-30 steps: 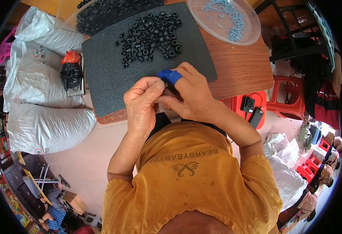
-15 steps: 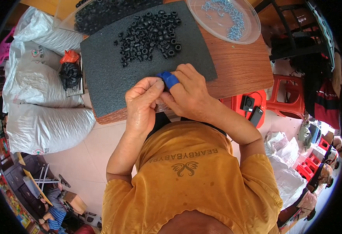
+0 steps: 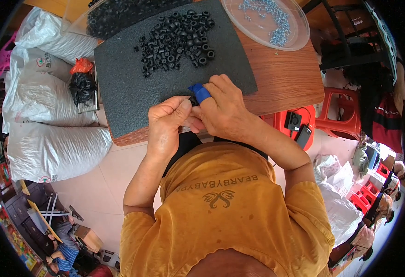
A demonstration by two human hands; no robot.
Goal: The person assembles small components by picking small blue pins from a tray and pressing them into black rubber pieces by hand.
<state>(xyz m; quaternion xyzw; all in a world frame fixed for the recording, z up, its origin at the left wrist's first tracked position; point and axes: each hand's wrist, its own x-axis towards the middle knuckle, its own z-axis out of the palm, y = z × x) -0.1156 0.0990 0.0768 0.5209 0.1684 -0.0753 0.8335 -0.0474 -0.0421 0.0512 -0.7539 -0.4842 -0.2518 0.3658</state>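
Close in front of my body, over the near edge of a dark grey foam mat, my two hands meet. The thumb and forefinger of my left hand pinch a small black rounded part. My right hand is closed against the same part from the other side; its forefinger wears a blue wrap. Fingers cover most of the part, so its exact shape and anything else inside the grip are hidden. Beyond them, a loose pile of small black hollow parts lies on the mat.
Behind the mat stands a clear bin of more black parts. A round clear tray with small blue-silver pieces rests on the wooden table. White sacks line the left side; red stools stand right.
Both hands stay in place while the fingers shift around the part. More of the black part now shows between them, and the left hand's lower fingers have opened slightly.
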